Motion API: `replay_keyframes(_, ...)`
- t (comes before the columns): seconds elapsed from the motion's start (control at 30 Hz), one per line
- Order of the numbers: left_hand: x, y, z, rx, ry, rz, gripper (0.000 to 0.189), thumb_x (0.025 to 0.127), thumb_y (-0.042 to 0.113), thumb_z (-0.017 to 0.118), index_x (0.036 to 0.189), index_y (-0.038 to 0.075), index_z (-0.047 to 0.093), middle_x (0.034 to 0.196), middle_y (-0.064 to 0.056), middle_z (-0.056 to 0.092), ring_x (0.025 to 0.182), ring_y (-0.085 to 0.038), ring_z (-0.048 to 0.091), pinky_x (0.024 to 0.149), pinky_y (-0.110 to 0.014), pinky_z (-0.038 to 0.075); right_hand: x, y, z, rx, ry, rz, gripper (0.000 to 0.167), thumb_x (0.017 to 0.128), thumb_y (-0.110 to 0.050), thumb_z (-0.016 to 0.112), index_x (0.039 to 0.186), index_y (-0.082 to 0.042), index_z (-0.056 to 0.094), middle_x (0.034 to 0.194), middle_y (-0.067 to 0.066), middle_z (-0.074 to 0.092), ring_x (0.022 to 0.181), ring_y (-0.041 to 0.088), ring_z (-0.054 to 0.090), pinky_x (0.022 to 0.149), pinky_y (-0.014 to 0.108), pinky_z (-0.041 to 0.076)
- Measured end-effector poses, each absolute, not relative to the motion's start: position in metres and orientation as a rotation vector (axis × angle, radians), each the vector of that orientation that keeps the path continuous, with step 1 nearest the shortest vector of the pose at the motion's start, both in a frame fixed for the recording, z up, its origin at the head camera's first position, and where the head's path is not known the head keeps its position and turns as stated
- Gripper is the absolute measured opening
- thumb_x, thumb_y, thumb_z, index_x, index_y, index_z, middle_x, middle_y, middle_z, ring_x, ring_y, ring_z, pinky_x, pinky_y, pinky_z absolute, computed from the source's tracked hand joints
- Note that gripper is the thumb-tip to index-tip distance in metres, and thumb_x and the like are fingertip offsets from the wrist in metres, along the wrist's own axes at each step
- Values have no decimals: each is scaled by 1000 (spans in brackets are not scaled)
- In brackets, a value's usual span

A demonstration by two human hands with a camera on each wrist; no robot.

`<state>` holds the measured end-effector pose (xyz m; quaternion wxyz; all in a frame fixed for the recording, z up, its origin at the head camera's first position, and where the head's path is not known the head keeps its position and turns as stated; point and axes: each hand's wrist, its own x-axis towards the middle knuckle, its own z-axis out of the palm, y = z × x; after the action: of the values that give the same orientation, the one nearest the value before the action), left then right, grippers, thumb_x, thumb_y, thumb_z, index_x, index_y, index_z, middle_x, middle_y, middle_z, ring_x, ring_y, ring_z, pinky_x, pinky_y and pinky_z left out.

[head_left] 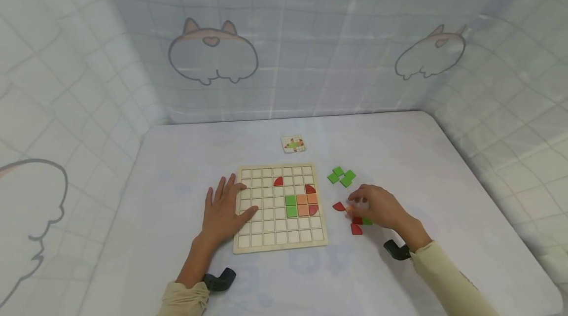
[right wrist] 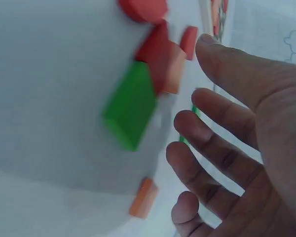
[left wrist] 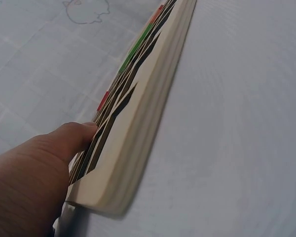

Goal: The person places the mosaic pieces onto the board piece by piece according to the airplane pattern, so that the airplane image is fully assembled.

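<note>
A wooden grid board (head_left: 268, 227) lies on the table. Set in its cells are green square tiles (head_left: 290, 200), orange square tiles (head_left: 302, 199) and red quarter-circle tiles (head_left: 278, 181). My left hand (head_left: 224, 217) rests on the board's left edge with spread fingers; its thumb (left wrist: 79, 136) touches the rim side in the left wrist view. To the right of the board, my right hand (head_left: 377, 206) hovers over loose tiles, its fingers relaxed and apart. In the right wrist view, a green tile (right wrist: 133, 106), a red tile (right wrist: 155, 59) and an orange tile (right wrist: 175, 69) lie beside the fingertips, nothing between them.
Several loose green tiles (head_left: 349, 175) sit beyond the right hand. A red quarter-circle tile (head_left: 356, 229) lies nearer the person. Behind the board is a small pattern card (head_left: 293, 144). A patterned curtain (head_left: 284, 59) surrounds the table.
</note>
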<state>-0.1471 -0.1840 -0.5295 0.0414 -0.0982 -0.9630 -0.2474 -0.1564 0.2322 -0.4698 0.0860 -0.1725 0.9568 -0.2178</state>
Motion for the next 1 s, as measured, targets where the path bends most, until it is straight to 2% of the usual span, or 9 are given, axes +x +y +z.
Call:
replay_keyframes(0.17,-148,-184,-527,-291,-2953,-757,65,85,59,65,132,16,48,161,-15,19,148,-33,6,113,-59,-1,-146,235,-474,-510,2846,-676,22,76,-27,86,94,-18,75,82,-14,61,77,10,55,68,31,49)
replay_keyframes(0.33,-149,-183,-525,-288,-2951,-756,65,84,59,66,131,16,49,161,-15,19,148,-33,6,113,-59,0,-147,221,-472,-492,2908,-690,14,78,-17,84,89,-13,75,80,-10,63,74,13,54,66,31,50)
replay_keyframes(0.57,-149,-182,-525,-282,-2957,-775,65,84,58,67,129,15,50,161,-14,19,148,-33,6,113,-59,0,-157,206,-471,-447,2948,-617,14,77,-13,83,87,-10,74,77,-5,61,70,14,53,61,27,49)
replay_keyframes(0.77,-150,-180,-524,-269,-2963,-801,64,82,57,69,127,16,51,161,-13,18,149,-32,6,114,-57,-1,-172,198,-466,-600,3047,-495,14,76,-17,84,80,-13,71,74,-8,60,66,12,51,59,27,47)
replay_keyframes(1.0,-149,-181,-525,-249,-2959,-821,64,80,58,72,124,15,51,161,-13,19,149,-32,5,113,-58,-1,-191,145,-460,-1013,3000,-558,11,76,-19,80,87,-17,76,87,-10,67,74,8,55,57,23,45)
